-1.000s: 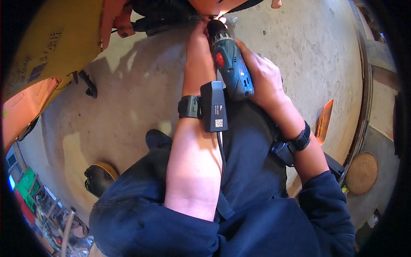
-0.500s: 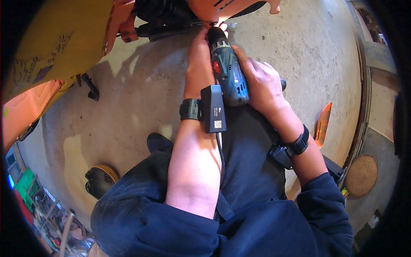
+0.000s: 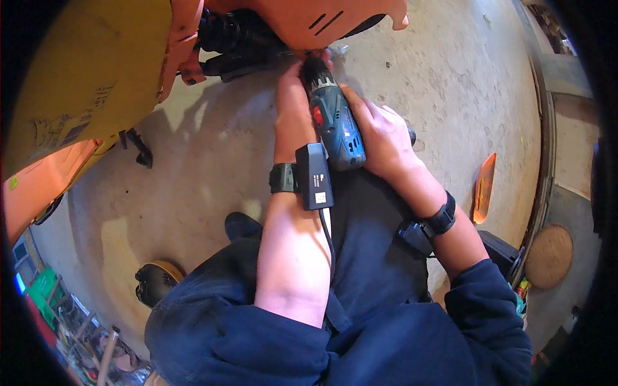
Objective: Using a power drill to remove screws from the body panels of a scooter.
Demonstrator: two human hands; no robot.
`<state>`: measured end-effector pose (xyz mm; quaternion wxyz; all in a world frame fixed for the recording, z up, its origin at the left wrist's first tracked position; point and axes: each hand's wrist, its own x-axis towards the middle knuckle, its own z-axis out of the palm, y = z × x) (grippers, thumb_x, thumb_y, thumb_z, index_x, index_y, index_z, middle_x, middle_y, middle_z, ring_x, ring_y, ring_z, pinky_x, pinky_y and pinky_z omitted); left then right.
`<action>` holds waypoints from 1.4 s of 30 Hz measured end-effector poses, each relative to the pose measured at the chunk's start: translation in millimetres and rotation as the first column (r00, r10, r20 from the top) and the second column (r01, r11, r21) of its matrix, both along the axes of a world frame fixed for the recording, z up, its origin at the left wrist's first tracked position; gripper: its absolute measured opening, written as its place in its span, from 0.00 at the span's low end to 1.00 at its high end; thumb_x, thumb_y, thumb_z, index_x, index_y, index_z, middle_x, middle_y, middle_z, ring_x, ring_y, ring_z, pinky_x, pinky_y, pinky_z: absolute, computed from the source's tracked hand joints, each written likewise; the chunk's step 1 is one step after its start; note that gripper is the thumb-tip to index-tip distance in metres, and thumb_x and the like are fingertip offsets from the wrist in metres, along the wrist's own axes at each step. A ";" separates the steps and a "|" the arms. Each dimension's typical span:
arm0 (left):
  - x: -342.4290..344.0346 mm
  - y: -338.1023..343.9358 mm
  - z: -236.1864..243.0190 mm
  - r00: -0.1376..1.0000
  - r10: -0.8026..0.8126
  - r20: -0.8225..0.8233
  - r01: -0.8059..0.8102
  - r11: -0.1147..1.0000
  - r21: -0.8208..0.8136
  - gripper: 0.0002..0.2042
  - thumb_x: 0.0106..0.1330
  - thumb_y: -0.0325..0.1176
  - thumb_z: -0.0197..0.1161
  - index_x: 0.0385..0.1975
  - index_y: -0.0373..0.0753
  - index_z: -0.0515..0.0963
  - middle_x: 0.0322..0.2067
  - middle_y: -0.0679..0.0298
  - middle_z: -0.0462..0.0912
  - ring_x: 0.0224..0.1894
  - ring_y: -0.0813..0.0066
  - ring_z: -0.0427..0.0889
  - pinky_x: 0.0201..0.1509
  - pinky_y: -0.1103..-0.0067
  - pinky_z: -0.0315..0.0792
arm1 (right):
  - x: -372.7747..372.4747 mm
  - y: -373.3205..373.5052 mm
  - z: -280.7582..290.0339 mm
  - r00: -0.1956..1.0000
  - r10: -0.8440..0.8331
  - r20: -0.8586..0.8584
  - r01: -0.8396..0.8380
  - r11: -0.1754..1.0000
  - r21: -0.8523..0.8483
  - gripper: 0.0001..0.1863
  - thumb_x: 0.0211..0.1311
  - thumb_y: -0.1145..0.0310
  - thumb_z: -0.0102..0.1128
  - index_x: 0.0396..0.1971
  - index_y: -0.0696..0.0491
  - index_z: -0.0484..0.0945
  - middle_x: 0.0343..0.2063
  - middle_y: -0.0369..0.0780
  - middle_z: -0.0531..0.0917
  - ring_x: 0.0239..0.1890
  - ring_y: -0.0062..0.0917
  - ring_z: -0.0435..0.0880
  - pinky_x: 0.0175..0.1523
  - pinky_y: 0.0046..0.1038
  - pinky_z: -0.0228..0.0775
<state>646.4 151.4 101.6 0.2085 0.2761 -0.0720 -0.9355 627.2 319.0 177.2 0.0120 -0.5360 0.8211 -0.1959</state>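
Note:
My right hand (image 3: 384, 138) is wrapped round the grip of a blue cordless drill (image 3: 336, 128) with a red switch. The drill's black chuck (image 3: 314, 69) points away from me, up to the lower edge of an orange plastic panel (image 3: 296, 24). Whatever sits at the chuck's tip is too small to make out. Alongside the drill, my left hand (image 3: 293, 90) reaches to that same edge. Its fingers pass behind the chuck, and only some fingertips show on the far side, so its hold is hidden.
A large yellow panel (image 3: 90, 71) fills the upper left, with black machine parts (image 3: 238, 38) beside it. On the concrete floor (image 3: 206, 154) lie an orange piece (image 3: 485, 188) at right and a black-and-yellow object (image 3: 154, 283) at left. Piled clutter stands lower left; a round woven mat (image 3: 548, 256) leans at right.
The drill and both hands sit slightly lower and further left in view. More of the orange panel shows at the top. My right hand keeps its grip on the drill.

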 end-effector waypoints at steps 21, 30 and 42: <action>6.6 3.2 7.7 0.983 -0.082 0.162 0.112 0.977 -0.184 0.17 0.69 0.38 0.49 0.47 0.31 0.77 0.41 0.56 0.84 0.39 0.67 0.83 0.46 0.74 0.76 | 3.0 -0.2 2.1 1.000 -0.014 -0.007 0.015 0.999 0.030 0.37 0.47 0.74 0.59 0.63 0.56 0.65 0.32 0.44 0.81 0.34 0.38 0.83 0.40 0.34 0.73; 4.2 1.9 1.4 0.994 -0.057 0.090 0.068 0.990 -0.123 0.19 0.70 0.37 0.46 0.50 0.29 0.75 0.46 0.53 0.82 0.44 0.65 0.83 0.52 0.73 0.76 | 3.0 -1.3 2.5 1.000 -0.012 -0.013 0.013 0.999 0.053 0.37 0.47 0.74 0.60 0.63 0.55 0.65 0.32 0.44 0.81 0.34 0.39 0.83 0.40 0.35 0.73; 4.7 2.3 -0.8 0.996 -0.075 0.047 0.081 0.988 -0.132 0.20 0.71 0.36 0.45 0.54 0.27 0.73 0.50 0.51 0.80 0.50 0.64 0.81 0.56 0.74 0.75 | 1.8 -0.5 0.2 1.000 -0.004 -0.015 0.005 0.998 0.056 0.38 0.47 0.73 0.61 0.63 0.56 0.65 0.32 0.44 0.82 0.34 0.39 0.84 0.40 0.35 0.73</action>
